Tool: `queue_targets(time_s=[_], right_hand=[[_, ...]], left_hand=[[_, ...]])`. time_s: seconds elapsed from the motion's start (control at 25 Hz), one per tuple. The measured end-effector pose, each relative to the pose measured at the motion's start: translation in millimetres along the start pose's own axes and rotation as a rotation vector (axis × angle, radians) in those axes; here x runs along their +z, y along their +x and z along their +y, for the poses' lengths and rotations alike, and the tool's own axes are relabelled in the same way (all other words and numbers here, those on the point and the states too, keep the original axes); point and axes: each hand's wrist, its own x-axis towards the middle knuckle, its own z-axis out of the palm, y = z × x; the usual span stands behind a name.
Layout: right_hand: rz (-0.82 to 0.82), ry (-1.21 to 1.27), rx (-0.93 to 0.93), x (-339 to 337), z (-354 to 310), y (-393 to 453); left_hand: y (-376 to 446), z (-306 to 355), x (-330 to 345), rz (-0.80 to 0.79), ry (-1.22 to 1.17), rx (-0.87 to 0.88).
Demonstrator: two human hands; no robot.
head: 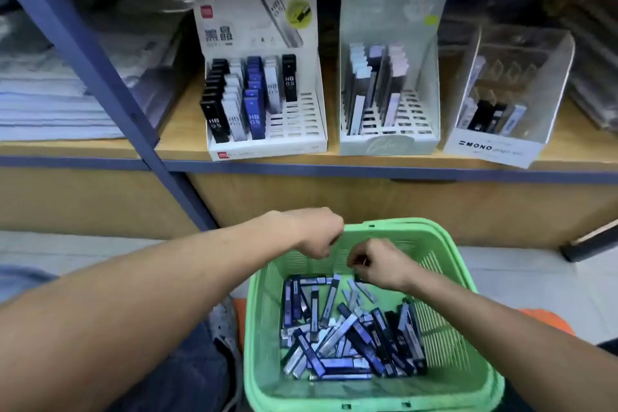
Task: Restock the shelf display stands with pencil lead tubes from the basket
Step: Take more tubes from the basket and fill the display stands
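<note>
1. We see the left hand curled above the green basket, holding nothing we can make out.
2. The right hand is curled too; contents unclear.
3. Lead tubes lie heaped inside the basket.

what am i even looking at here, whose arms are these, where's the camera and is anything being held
There is no robot here. The arms belong to a person wearing a camera on the head, so this single picture looks forward and down at their own hands.

In front of them, low down, is a green basket holding a loose pile of pencil lead tubes. Both hands hang over the far end of it. The left hand and the right hand have curled fingers, but the picture is too blurred to show whether either one pinches a tube.

Above, on a wooden shelf, stand three display stands: a left stand partly filled with black, white and blue tubes, a middle stand with pale ones, and a clear MONO stand with a few.
</note>
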Motion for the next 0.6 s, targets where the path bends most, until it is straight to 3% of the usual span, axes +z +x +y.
queue_targets(time_s=[0.2,0.36,0.48,0.6], right_hand=[[-0.238,-0.16,0.266,74.1,58.2,4.5],[-0.356,-0.284,0.321,113.8,75.5,1.1],[-0.374,-0.362,0.358,137.7,79.3,4.0],[-0.388,-0.453,0.417,155.9,78.0,4.8]], left_hand=[[51.5,28.6,108.3,-0.247,-0.24,-0.202],[72.0,36.1,181.8,-0.347,-0.358,-0.35],[84.2,47.5,215.7,-0.367,-0.443,-0.488],[94.8,62.2,231.5,-0.209,-0.49,-0.628]])
